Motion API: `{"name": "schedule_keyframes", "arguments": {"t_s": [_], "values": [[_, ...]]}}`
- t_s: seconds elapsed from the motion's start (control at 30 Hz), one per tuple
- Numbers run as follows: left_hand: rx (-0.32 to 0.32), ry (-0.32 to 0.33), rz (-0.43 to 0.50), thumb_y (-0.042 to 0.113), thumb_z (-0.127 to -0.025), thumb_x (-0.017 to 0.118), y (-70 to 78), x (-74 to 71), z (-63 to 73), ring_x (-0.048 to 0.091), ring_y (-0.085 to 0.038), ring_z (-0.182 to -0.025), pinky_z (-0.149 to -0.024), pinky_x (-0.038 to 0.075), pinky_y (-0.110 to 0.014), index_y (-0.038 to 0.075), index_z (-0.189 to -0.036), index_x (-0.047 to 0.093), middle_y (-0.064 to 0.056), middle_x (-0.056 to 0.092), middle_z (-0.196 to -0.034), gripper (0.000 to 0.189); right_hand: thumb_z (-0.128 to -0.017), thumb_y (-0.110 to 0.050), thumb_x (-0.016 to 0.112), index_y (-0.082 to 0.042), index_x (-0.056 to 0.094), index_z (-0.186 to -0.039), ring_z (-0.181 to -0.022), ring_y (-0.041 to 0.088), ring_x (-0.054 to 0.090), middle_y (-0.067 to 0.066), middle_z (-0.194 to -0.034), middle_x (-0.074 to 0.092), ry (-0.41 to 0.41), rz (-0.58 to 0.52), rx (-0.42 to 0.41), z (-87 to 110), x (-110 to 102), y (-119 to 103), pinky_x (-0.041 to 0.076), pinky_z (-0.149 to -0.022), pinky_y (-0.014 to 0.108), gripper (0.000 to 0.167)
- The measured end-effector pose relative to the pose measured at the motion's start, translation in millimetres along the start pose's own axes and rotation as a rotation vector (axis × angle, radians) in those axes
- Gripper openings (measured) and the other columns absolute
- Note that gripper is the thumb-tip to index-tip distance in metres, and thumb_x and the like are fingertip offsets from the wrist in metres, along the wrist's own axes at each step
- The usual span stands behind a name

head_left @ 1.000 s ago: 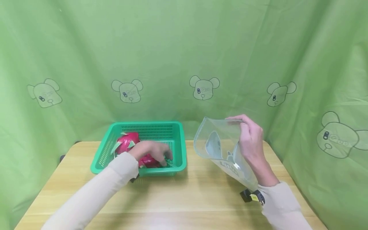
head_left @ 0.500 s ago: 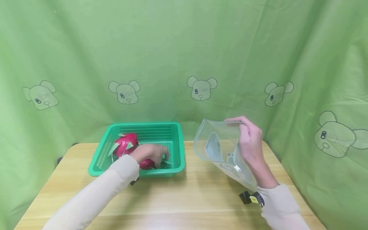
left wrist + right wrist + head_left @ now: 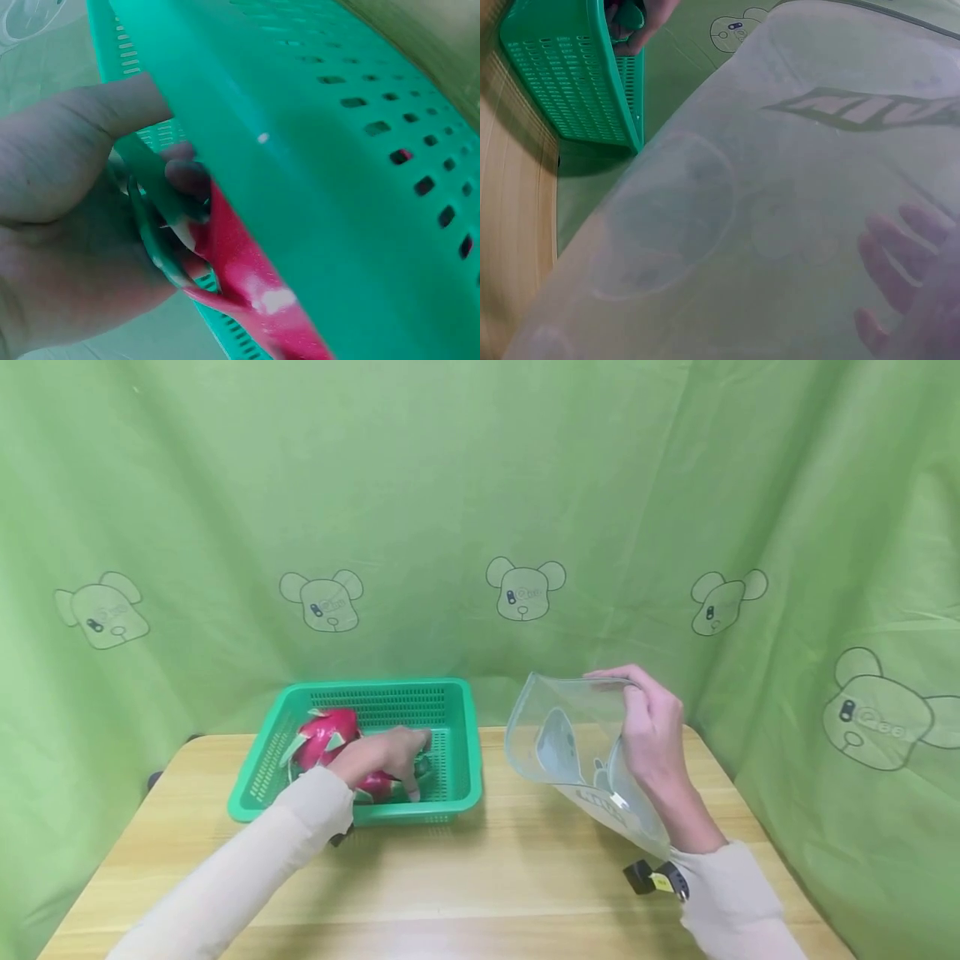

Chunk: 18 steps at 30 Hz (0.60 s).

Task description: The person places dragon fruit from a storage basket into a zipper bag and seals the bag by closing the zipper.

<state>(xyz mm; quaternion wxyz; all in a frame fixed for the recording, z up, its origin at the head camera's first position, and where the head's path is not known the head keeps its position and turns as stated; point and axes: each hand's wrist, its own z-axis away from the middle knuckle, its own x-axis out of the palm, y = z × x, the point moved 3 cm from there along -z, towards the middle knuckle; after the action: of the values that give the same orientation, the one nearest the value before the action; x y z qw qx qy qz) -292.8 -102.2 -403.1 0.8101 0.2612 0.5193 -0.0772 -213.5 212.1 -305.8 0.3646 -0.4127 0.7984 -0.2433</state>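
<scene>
In the head view a green plastic basket [image 3: 468, 777] holds two red dragon fruits with green leafy scales. One dragon fruit [image 3: 333, 727] lies at the basket's left. My left hand [image 3: 386, 756] reaches in over the front dragon fruit [image 3: 247, 270], its thumb and fingers curved round the leafy end. The basket wall hides part of this grip in the left wrist view. My right hand [image 3: 652, 718] holds up a clear plastic bag [image 3: 570, 727] with a printed bear by its edge, mouth tilted toward the basket. Some fingers show blurred through the film in the right wrist view.
The basket stands on a light wooden table [image 3: 480, 885], toward its back left. Green curtains [image 3: 427, 510] printed with bear heads hang behind and at the sides. A black wrist camera [image 3: 640, 877] sits below my right wrist.
My left hand has shifted slightly left inside the basket, its thumb and index finger now spread wider around the dragon fruit's leafy end. The right hand and bag have hardly moved.
</scene>
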Motion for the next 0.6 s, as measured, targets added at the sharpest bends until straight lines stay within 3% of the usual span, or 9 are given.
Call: {"name": "schedule_keyframes", "arguments": {"t_s": [0.23,0.37,0.5,0.6], "values": [[-0.054,0.029,-0.005,0.013,-0.073,0.094,-2.2,-1.2,3.0,0.054,-0.022,-0.082,-0.07,0.052,-0.031,0.008,-0.102,0.059,-0.006,0.058,-0.089,0.046,-0.104,-0.004,0.03,-0.012,0.074,-0.113,-0.035,0.012,0.026,0.004,-0.113,0.075,0.002,-0.015,0.006,1.1,-2.3,0.0,0.022,-0.028,0.03,0.045],[-0.037,0.075,0.042,0.002,-0.075,0.087,-4.7,-3.8,5.6,0.057,-0.023,-0.083,-0.072,0.056,-0.034,0.006,-0.1,0.058,-0.006,0.06,-0.09,0.038,-0.104,-0.005,0.03,-0.011,0.074,-0.113,-0.034,0.011,0.026,0.004,-0.116,0.074,0.004,-0.016,0.013,2.1,-3.4,-0.3,0.022,-0.028,0.03,0.045],[-0.037,0.12,0.119,0.005,-0.078,0.085,-10.2,-7.3,5.3,0.06,-0.023,-0.086,-0.076,0.058,-0.037,0.003,-0.105,0.06,-0.007,0.062,-0.095,0.037,-0.104,-0.005,0.03,-0.011,0.073,-0.114,-0.034,0.012,0.026,0.004,-0.116,0.074,0.007,-0.013,0.012,2.4,-4.8,-0.7,0.022,-0.028,0.03,0.045],[-0.07,0.143,0.234,0.01,-0.082,0.084,-15.8,-9.9,6.7,0.058,-0.023,-0.083,-0.071,0.055,-0.034,0.003,-0.109,0.058,-0.008,0.061,-0.096,0.038,-0.104,-0.005,0.03,-0.01,0.073,-0.114,-0.034,0.011,0.026,0.005,-0.115,0.074,0.004,-0.011,0.017,3.7,-5.3,0.2,0.022,-0.027,0.03,0.045]]}}
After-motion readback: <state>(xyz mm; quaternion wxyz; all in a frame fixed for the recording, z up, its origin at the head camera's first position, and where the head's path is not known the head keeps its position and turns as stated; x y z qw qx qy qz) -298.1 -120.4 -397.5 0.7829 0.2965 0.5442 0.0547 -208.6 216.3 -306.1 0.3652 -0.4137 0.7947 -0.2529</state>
